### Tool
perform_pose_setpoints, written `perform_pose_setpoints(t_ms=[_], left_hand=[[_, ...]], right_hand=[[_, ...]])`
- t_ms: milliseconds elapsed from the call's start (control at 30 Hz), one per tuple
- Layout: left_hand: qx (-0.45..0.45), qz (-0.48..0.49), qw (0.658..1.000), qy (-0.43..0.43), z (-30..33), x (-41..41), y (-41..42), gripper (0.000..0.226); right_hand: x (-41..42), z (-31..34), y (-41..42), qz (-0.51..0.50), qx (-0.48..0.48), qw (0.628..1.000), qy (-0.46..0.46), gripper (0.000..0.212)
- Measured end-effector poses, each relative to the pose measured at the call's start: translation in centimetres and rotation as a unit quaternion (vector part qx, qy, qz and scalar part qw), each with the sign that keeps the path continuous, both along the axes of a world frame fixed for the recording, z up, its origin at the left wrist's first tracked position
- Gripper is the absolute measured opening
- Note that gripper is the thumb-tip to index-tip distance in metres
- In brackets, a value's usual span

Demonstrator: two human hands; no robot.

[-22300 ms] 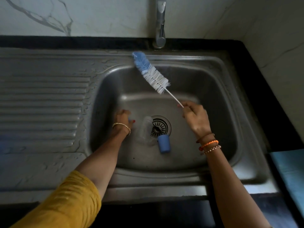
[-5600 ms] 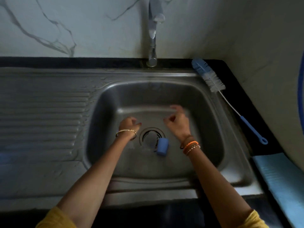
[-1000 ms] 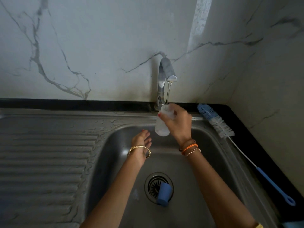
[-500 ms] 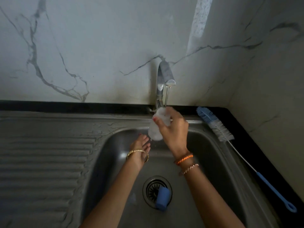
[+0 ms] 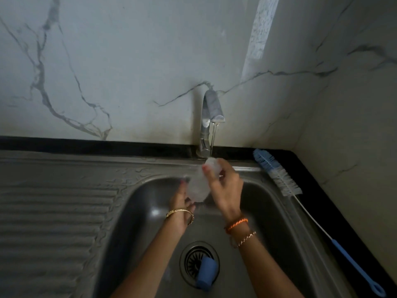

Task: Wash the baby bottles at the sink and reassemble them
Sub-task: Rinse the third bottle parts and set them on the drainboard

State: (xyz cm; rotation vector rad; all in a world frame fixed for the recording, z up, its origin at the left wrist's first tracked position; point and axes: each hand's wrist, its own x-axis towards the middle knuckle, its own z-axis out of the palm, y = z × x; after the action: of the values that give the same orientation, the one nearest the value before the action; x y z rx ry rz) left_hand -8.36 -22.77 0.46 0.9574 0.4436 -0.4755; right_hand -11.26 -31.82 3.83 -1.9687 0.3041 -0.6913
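Since half a second ago the left hand (image 5: pixel 181 201) has risen to cup the bottle's base. Gripped near its mouth by the right hand (image 5: pixel 224 190), the clear bottle (image 5: pixel 200 182) slants under the tap (image 5: pixel 211 117), mouth up toward the stream, base down-left, nearer the left.

1. Marble wall (image 5: pixel 129 61), white with grey veins, 12 o'clock.
2. Pale vertical strip (image 5: pixel 260 33) on wall, 1 o'clock.
3. Black desk (image 5: pixel 335 211) edge along the wall, running down at 3 o'clock.
4. Ribbed steel drainboard (image 5: pixel 53 222), 9 o'clock.
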Motion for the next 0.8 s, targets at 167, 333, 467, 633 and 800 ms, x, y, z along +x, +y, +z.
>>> perform_pose_setpoints(t_ms=[167, 333, 467, 633, 800], left_hand=[[0.219, -0.022, 0.903, -0.370, 2.1, 0.7, -0.3, 0.033], [0.486, -0.068, 0.651, -0.579, 2.5, 2.9, -0.3, 0.031], [0.517, -0.059, 0.687, -0.507, 2.4, 3.5, -0.8, 0.030], [0.313, -0.023, 0.916, -0.250, 2.9, 3.8, -1.5, 0.024], [0.000, -0.020, 1.000, 0.010, 3.7, 3.3, -2.0, 0.028]], right_hand=[[0.9, 0.1, -0.3, -0.005, 0.569, 0.820, 0.069, 0.024], [1.1, -0.2, -0.4, 0.035, 0.776, 0.619, 0.114, 0.036], [1.8, 0.7, -0.3, 0.040, 0.789, 0.595, 0.145, 0.038], [2.8, 1.8, 0.7, -0.088, 0.611, 0.784, 0.067, 0.022], [3.7, 3.6, 0.1, -0.055, 0.267, 0.962, 0.016, 0.014]])
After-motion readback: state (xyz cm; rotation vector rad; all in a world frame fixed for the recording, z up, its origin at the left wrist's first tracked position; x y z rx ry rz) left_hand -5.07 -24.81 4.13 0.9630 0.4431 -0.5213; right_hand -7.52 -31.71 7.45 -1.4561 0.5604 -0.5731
